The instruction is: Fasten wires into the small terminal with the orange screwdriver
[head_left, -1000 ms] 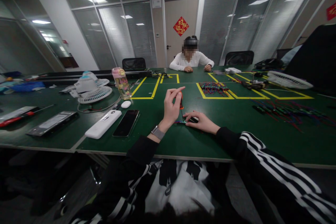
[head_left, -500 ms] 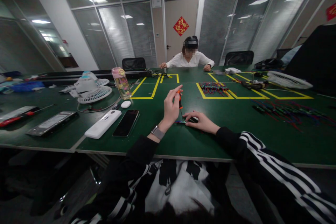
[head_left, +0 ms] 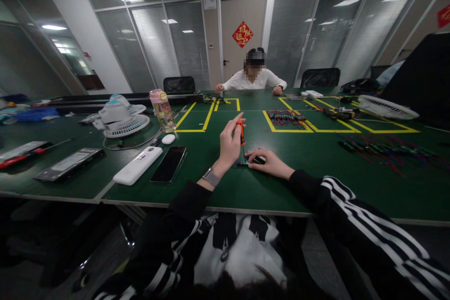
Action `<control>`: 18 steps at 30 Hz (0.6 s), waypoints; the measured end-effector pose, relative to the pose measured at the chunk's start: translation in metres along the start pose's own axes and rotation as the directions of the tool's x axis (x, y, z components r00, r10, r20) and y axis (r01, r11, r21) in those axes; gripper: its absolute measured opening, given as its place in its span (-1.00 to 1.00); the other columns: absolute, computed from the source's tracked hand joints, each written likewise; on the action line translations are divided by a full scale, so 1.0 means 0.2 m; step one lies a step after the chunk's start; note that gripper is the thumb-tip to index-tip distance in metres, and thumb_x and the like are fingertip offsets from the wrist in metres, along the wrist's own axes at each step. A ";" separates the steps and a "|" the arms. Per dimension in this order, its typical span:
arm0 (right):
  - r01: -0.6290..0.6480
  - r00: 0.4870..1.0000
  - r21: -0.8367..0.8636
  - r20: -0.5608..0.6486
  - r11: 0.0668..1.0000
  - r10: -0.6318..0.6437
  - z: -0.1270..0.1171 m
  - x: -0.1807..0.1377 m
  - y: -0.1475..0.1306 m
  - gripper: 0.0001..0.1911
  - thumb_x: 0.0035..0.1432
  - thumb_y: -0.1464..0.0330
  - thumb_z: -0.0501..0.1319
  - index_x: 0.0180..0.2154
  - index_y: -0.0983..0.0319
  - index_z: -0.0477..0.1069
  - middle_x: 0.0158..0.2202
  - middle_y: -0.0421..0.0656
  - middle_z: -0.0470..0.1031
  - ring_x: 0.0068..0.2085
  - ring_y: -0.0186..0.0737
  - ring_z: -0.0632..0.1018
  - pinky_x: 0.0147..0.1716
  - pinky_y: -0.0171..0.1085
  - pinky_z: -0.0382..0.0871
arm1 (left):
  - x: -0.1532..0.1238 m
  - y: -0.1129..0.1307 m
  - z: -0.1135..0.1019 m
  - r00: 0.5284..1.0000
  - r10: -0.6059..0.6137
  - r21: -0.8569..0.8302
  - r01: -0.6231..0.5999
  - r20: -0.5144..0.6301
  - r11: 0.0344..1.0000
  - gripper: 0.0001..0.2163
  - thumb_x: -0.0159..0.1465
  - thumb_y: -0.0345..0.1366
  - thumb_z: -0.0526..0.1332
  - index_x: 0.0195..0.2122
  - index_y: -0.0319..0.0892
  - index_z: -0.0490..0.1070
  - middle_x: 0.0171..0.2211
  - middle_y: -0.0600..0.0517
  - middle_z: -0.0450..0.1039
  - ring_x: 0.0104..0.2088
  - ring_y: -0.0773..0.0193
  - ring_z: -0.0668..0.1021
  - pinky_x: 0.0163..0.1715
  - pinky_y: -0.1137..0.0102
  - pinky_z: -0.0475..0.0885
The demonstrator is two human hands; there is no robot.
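My left hand (head_left: pixel 230 140) is closed on the orange and black handle of a screwdriver (head_left: pixel 242 134), which stands nearly upright. Its thin shaft points down to a small green circuit board (head_left: pixel 242 163) lying on the table. From the other side, my right hand (head_left: pixel 270 163) rests on the table with its fingers curled at the board's right end, gripping it there. A dark object (head_left: pixel 259 160) shows under the right hand's fingers; its kind cannot be made out. Where the screwdriver's tip meets the board is too small to see clearly.
On the left lie a phone (head_left: pixel 169 164), a white power bank (head_left: pixel 138 165), a hard drive (head_left: pixel 70 164), a bottle (head_left: pixel 163 110) and a white fan (head_left: pixel 123 119). Wired boards (head_left: pixel 286 119) sit inside yellow tape; more wired boards (head_left: pixel 390 150) lie right. Another person (head_left: pixel 251 77) sits opposite.
The screwdriver's handle has turned and tilted slightly within my left hand. Its tip stays at the circuit board, and my right hand keeps its place.
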State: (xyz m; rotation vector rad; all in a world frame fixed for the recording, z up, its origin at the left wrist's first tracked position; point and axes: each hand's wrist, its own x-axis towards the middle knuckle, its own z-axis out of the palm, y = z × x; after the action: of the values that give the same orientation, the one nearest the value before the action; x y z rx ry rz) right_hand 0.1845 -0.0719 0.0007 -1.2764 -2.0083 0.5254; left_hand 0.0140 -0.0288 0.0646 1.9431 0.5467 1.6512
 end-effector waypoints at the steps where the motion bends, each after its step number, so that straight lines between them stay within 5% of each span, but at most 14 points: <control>1: 0.002 1.000 -0.001 0.001 1.000 -0.002 0.00 0.00 0.00 -0.82 0.04 0.21 0.30 -0.34 0.18 0.50 -0.02 -0.05 0.57 0.07 0.04 0.52 0.25 0.24 -0.04 | 0.00 0.00 0.00 1.000 -0.007 -0.006 0.007 -0.007 1.000 -0.70 0.40 -0.26 0.01 0.10 -0.07 0.35 -0.08 -0.04 0.47 -0.16 0.28 0.53 -0.11 0.34 0.43; 6: 0.009 1.000 -0.011 0.003 1.000 -0.009 0.00 0.00 0.01 -0.82 0.04 0.21 0.29 -0.35 0.18 0.50 -0.02 -0.06 0.57 0.07 0.03 0.52 0.25 0.25 -0.05 | 0.00 0.00 0.00 0.996 0.051 0.152 -0.038 -0.079 0.988 -0.78 0.30 -0.23 0.20 -0.06 -0.11 0.47 -0.24 0.00 0.43 -0.24 0.29 0.49 -0.16 0.39 0.40; 13: 0.001 1.000 -0.012 -0.002 1.000 -0.001 0.00 0.00 0.00 -0.83 0.03 0.22 0.30 -0.35 0.18 0.50 -0.02 -0.05 0.57 0.06 0.03 0.53 0.25 0.23 -0.05 | 0.01 0.00 0.00 1.000 0.016 0.065 -0.015 -0.018 0.998 -0.70 0.41 -0.28 -0.02 0.08 -0.06 0.38 -0.09 -0.02 0.47 -0.10 0.28 0.51 -0.06 0.34 0.39; 18: -0.003 1.000 -0.007 0.002 1.000 0.003 0.00 0.00 0.00 -0.82 0.03 0.21 0.30 -0.35 0.18 0.50 -0.02 -0.05 0.57 0.07 0.03 0.52 0.25 0.24 -0.05 | 0.01 0.01 0.00 0.996 0.040 0.135 -0.029 -0.080 0.991 -0.77 0.31 -0.23 0.18 -0.04 -0.11 0.45 -0.24 0.01 0.45 -0.24 0.31 0.49 -0.16 0.39 0.40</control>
State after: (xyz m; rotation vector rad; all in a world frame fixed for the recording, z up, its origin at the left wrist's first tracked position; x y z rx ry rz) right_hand 0.1845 -0.0720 0.0009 -1.2842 -2.0122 0.5219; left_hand 0.0138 -0.0292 0.0663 1.9955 0.6748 1.7629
